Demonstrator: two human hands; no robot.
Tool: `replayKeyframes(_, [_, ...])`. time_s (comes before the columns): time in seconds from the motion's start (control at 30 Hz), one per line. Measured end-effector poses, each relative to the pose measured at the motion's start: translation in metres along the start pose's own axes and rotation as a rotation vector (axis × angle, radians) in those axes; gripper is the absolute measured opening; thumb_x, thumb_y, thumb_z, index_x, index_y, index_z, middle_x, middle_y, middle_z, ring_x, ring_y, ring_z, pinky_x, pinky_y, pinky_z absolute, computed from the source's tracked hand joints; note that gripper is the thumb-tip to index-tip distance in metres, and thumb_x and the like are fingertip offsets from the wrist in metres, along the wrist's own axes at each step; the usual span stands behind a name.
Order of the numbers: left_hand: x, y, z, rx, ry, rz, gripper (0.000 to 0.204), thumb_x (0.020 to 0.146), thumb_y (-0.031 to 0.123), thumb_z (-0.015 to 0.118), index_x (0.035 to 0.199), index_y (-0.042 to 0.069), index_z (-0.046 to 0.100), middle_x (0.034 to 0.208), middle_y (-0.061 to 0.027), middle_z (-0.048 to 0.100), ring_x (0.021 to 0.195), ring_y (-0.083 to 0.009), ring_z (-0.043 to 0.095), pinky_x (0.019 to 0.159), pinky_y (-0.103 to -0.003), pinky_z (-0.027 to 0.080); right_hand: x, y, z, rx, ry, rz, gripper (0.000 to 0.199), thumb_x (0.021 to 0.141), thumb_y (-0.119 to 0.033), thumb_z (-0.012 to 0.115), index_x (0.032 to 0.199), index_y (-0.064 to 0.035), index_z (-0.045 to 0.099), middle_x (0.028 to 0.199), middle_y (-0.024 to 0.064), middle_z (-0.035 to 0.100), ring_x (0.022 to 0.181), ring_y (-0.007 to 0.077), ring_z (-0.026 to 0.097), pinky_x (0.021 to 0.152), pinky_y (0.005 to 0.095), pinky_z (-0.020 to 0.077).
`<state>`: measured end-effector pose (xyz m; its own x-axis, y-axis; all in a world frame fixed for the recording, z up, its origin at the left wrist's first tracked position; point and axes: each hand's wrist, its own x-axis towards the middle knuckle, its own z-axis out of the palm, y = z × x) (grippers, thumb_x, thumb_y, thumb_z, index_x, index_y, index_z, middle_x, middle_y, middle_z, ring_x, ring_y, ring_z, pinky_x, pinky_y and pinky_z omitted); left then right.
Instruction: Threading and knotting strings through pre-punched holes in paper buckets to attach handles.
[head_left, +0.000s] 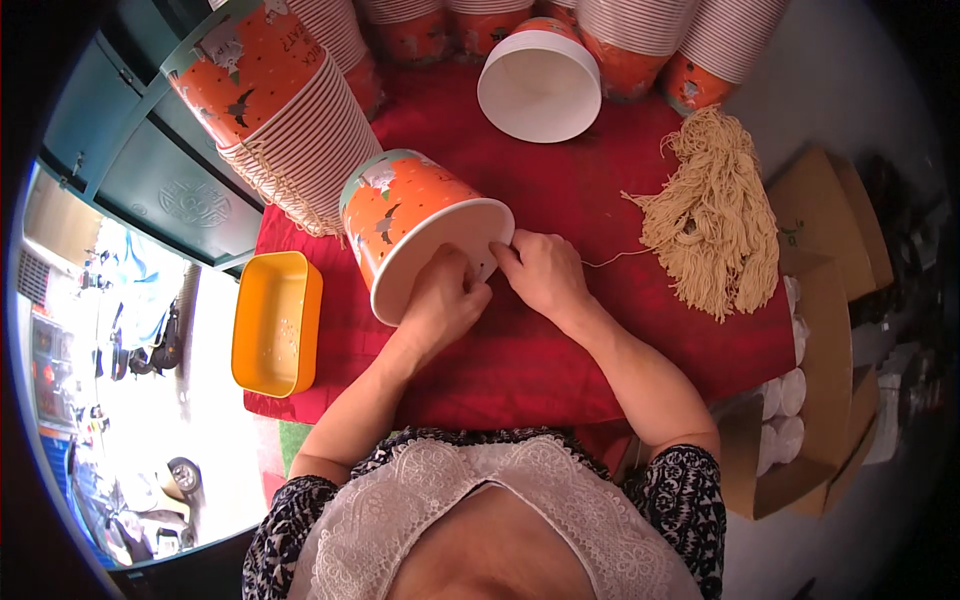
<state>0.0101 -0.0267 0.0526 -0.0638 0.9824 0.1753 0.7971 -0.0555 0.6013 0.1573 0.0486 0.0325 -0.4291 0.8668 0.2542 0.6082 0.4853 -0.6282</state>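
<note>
An orange printed paper bucket (425,212) lies tilted on the table, its white open mouth toward me. Inside that mouth is my left hand (445,298), fingers curled together; whatever they pinch is too small or hidden to make out. My right hand (540,272) grips the bucket's right rim, thumb at the inner side and fingers outside. Small dark marks show on the inner wall between the hands. A thin beige cord (618,258) runs from behind my right hand to a heaped bundle of beige cords (710,215) at the right.
A tall nested stack of orange buckets (295,130) leans at the left, cords draped on it. Below it stands a yellow tray (277,325). Another bucket (540,90) lies farther back, before more stacks. Red cloth (590,370) covers the table; a cardboard box (825,340) stands right.
</note>
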Motion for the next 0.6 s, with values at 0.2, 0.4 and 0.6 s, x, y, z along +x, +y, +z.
replayKeyframes(0.2, [-0.002,-0.014,0.019,-0.347,0.139,0.071,0.007,0.076,0.003,0.060,0.075,-0.003,0.057,0.078,-0.0136,0.062,0.070,-0.0232,0.058,0.066,-0.034,0.047,0.000,0.001,0.000,0.012,-0.043,0.014,0.029,0.090,-0.027,0.060,0.083,-0.0002,0.068,0.073,0.0220,0.065,0.070,0.0409,0.064,0.063,0.0498,0.0510])
replayKeyframes(0.4, [0.003,-0.011,0.025,-0.560,0.119,-0.081,0.010,0.085,0.006,0.059,0.079,-0.002,0.061,0.076,-0.0095,0.064,0.070,-0.0158,0.058,0.065,-0.031,0.047,0.000,-0.004,-0.002,-0.049,-0.100,0.037,0.033,0.094,-0.027,0.056,0.083,0.0024,0.067,0.074,0.0241,0.066,0.072,0.0416,0.067,0.065,0.0504,0.0535])
replayKeyframes(0.6, [0.004,-0.006,0.015,-0.494,0.021,-0.214,0.010,0.086,0.006,0.061,0.084,-0.004,0.062,0.074,-0.0100,0.064,0.069,-0.0171,0.060,0.066,-0.031,0.049,-0.006,0.006,-0.023,-0.023,-0.301,-0.096,0.023,0.089,-0.021,0.058,0.084,0.0000,0.067,0.080,0.0218,0.066,0.078,0.0400,0.064,0.070,0.0493,0.0507])
